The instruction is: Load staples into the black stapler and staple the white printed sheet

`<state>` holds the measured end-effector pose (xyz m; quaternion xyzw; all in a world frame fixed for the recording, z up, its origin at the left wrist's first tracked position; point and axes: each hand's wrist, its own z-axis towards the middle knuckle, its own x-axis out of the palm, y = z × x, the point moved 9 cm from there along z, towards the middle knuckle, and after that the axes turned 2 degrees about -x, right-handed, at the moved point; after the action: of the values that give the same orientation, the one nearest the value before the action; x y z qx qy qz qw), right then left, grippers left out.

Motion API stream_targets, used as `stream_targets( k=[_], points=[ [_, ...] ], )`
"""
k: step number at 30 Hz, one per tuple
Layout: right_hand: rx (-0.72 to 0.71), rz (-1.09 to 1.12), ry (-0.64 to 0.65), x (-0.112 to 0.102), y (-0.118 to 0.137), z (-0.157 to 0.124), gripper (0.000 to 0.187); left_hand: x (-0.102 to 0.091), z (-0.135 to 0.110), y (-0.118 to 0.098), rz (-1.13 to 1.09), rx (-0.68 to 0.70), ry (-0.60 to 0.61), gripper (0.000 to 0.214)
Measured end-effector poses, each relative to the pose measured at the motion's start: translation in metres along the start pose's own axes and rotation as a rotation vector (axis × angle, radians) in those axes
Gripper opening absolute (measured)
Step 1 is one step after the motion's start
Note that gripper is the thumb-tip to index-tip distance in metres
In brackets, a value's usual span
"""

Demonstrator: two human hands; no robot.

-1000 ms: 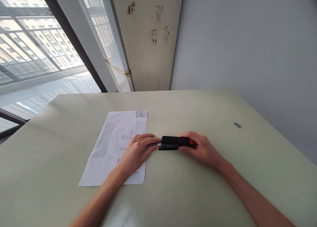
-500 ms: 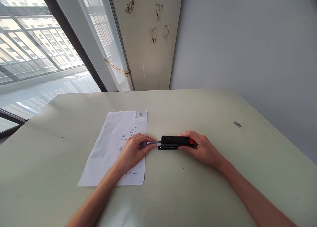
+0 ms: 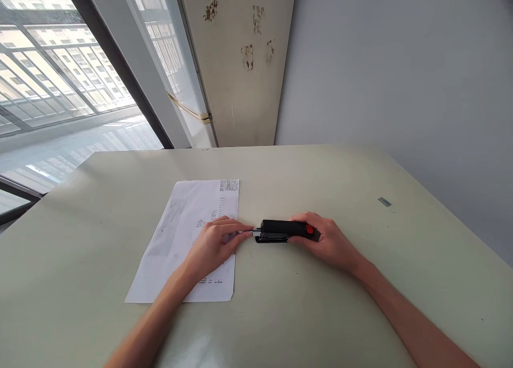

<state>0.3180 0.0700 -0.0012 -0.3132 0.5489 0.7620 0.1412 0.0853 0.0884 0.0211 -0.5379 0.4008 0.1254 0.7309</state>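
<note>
A black stapler (image 3: 276,231) with a red button lies on its side on the pale green table (image 3: 320,304). My right hand (image 3: 326,240) is wrapped round its rear end and holds it down. My left hand (image 3: 214,245) pinches the metal staple tray (image 3: 247,232) that sticks out of the stapler's left end. The left hand rests over the right edge of a printed sheet of paper (image 3: 188,237) lying flat on the table.
A small strip of staples (image 3: 383,201) lies on the table at the right. A grey wall stands behind the table, a stained cabinet side (image 3: 240,63) at the back, and large windows (image 3: 48,79) on the left.
My left hand has slid a little to the left and drawn the metal tray further out of the stapler. The right hand and the stapler body have stayed put.
</note>
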Motion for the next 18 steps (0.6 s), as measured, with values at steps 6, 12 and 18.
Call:
stream_targets(
  k=[6, 12, 18],
  points=[
    [0.013, 0.02, -0.001, 0.0, -0.001, 0.0, 0.028, -0.001, 0.0, -0.005, 0.053, 0.077, -0.036, 0.026],
    [0.023, 0.032, 0.006, 0.001, -0.001, -0.001, 0.027, -0.01, -0.002, -0.009, 0.04, 0.087, -0.167, 0.023],
    [0.025, 0.026, 0.003, 0.001, -0.002, -0.001, 0.026, -0.017, -0.004, -0.001, -0.033, -0.046, -0.215, 0.023]
  ],
)
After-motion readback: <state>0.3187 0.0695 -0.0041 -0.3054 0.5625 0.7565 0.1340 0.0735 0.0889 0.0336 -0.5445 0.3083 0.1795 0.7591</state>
